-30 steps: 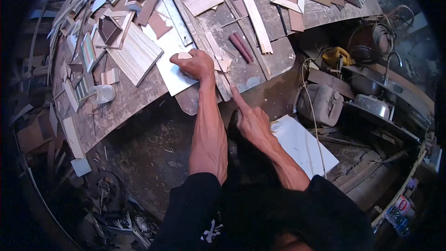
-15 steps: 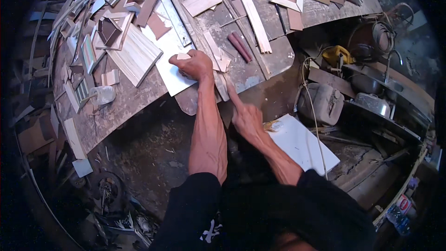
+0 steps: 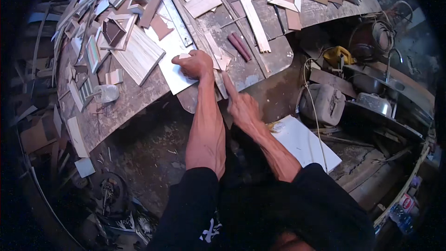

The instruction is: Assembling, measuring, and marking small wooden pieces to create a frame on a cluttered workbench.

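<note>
On the near edge of the workbench (image 3: pixel 134 100), my left hand (image 3: pixel 196 65) is closed around a small pale wood piece (image 3: pixel 185 56), of which only a bit shows. It is over a white board (image 3: pixel 175 78) lying on the bench. Just right of it, my right hand (image 3: pixel 245 111) has its index finger stretched forward and the other fingers curled in. Whatever those curled fingers hold, if anything, is hidden. A narrow greyish strip (image 3: pixel 221 87) lies by that fingertip, between the two hands. Beyond it are a pale wood offcut (image 3: pixel 214 51) and a dark red stick-like piece (image 3: pixel 239 46).
A striped wooden panel (image 3: pixel 139 58), small wooden frames and a clear plastic cup (image 3: pixel 107 94) crowd the bench's left side. To my right stand a grey jerrycan (image 3: pixel 323 104), a metal sink (image 3: pixel 395 84) and a white panel (image 3: pixel 304 142) with a cord hanging across it.
My right hand has shifted slightly forward, its fingertip now nearer my left wrist. My left hand stays closed on the wood piece. The whole view has turned a little.
</note>
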The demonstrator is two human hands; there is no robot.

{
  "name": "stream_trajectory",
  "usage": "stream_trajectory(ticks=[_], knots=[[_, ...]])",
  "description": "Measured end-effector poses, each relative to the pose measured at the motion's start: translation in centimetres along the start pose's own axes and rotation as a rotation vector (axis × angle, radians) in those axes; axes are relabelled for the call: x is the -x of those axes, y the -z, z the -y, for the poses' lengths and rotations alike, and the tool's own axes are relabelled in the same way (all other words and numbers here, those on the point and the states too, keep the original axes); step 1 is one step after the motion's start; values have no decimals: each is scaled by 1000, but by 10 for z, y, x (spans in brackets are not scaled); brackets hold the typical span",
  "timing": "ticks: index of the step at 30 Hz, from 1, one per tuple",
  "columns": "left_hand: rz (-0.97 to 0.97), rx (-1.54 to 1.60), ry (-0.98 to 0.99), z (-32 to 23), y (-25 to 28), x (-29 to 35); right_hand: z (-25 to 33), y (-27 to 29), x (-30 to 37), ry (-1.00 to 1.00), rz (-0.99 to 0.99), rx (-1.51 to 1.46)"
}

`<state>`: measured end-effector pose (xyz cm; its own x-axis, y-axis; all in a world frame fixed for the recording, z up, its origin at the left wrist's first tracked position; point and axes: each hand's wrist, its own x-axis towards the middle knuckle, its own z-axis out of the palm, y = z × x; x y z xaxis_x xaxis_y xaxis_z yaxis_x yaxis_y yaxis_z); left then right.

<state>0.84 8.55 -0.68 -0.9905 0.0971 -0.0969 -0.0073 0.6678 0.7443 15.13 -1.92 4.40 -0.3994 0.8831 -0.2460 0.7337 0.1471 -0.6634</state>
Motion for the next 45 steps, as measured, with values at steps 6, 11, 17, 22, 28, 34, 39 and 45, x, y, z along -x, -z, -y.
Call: stream_trajectory(ticks=[6, 11, 17, 22, 28, 34, 39, 45], knots=[[-15, -27, -9, -6, 2, 4, 1, 2, -5, -25, -13, 87], [38, 72, 13, -3, 2, 4, -14, -5, 35, -57, 31, 59], [36, -43, 20, -4, 3, 1, 1, -7, 6, -58, -23, 23], [60, -14, -15, -6, 4, 5, 0, 1, 1, -56, 3, 43], [-24, 67, -22, -3, 10, 9, -8, -6, 25, -60, 29, 37], [0, 11, -23, -2, 1, -5, -1, -10, 7, -31, -7, 35], [4, 13, -18, -9, 3, 8, -3, 0, -1, -20, -2, -32], [-19, 85, -32, -5, 2, 6, 1, 10, 23, -124, 124, 53]])
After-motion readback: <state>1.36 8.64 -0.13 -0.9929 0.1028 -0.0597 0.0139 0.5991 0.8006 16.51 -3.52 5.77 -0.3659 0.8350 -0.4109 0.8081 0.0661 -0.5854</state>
